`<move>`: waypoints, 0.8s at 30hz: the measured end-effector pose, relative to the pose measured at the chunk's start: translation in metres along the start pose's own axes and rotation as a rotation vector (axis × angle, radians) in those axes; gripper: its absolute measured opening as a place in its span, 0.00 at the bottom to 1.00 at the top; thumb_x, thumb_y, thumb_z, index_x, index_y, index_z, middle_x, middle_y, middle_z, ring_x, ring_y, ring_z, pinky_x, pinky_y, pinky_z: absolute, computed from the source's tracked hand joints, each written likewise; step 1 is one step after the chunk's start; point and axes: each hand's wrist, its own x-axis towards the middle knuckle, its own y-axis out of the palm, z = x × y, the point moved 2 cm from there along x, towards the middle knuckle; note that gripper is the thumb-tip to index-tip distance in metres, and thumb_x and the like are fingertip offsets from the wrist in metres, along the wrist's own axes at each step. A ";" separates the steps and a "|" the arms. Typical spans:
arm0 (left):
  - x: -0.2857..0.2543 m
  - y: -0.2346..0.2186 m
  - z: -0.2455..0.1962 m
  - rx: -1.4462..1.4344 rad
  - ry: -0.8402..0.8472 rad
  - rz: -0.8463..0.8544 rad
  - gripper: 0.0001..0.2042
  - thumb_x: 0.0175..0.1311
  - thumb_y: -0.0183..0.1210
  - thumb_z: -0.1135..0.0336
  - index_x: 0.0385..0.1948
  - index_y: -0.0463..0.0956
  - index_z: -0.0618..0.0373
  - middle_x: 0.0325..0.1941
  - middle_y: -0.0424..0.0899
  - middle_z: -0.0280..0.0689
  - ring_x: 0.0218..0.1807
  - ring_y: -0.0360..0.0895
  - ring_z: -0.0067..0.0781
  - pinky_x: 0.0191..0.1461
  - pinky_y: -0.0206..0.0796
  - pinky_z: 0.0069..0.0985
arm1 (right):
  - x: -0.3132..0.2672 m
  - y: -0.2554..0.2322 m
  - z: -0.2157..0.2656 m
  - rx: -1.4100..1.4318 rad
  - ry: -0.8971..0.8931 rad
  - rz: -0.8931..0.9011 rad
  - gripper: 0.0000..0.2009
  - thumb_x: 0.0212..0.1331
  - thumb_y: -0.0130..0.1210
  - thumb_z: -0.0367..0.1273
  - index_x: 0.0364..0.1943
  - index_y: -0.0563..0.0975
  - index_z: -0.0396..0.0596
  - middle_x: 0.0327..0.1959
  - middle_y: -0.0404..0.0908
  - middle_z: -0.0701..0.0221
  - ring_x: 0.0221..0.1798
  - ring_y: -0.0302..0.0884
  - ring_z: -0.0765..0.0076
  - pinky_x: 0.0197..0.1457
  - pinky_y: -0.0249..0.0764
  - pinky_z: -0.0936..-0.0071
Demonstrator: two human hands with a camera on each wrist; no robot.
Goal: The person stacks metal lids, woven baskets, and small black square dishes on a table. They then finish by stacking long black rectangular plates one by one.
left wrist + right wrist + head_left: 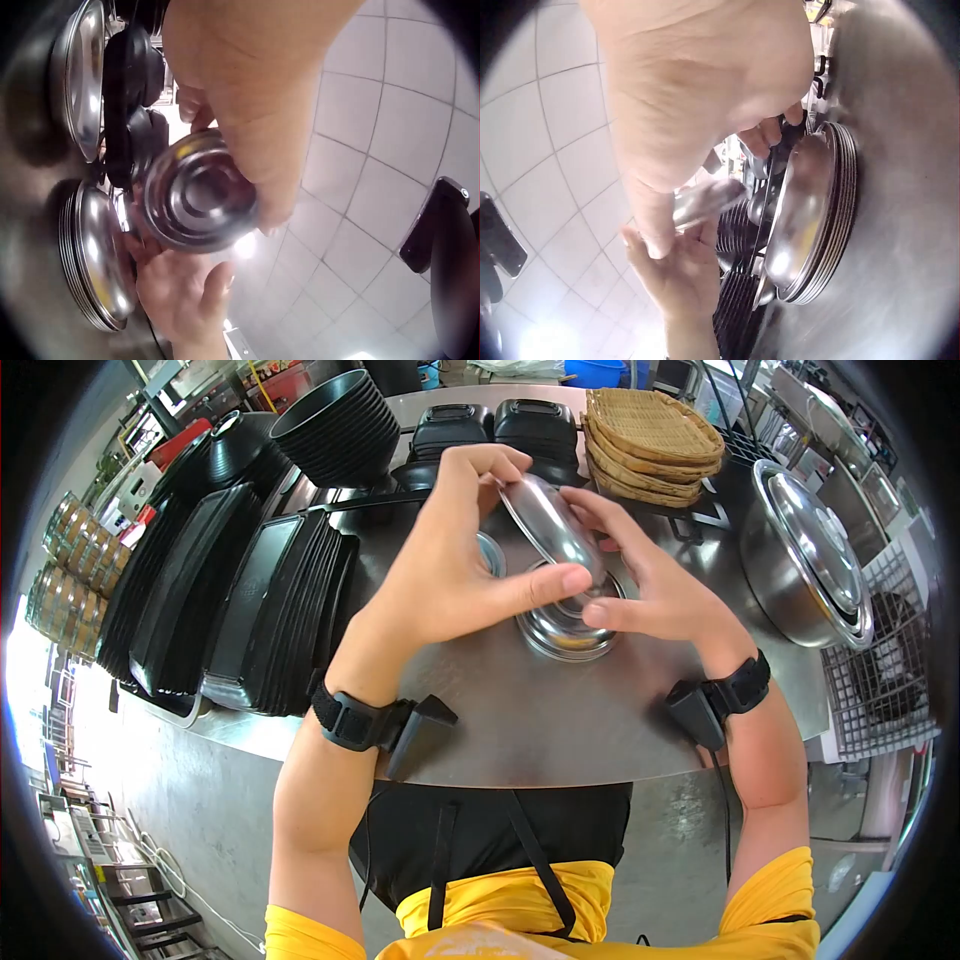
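A shiny round metal dish (550,525) is held tilted above a stack of metal dishes (570,635). My left hand (450,560) grips its left side, the thumb across the near face. At the opposite side my right hand (660,575) holds it with curved fingers, its thumb near the lower edge. In the left wrist view, the dish (202,191) shows concentric rings between the hands. The right wrist view shows the dish (709,201) nearly edge-on, with the stack (802,217) beside it. Both hands partly hide the rim.
Black trays (265,610) stand in rows at the left, with stacked black bowls (340,430) behind. Woven baskets (655,440) lie at the back right. A large lidded metal pot (805,550) stands at the right, beside a white wire rack (885,660).
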 end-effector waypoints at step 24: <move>-0.021 -0.009 0.022 0.759 -0.395 0.347 0.31 0.55 0.68 0.47 0.57 0.76 0.56 0.59 0.78 0.50 0.63 0.74 0.54 0.66 0.66 0.46 | -0.009 -0.002 -0.006 -0.568 0.142 0.272 0.55 0.32 0.80 0.47 0.72 0.63 0.54 0.73 0.57 0.59 0.74 0.57 0.46 0.77 0.56 0.57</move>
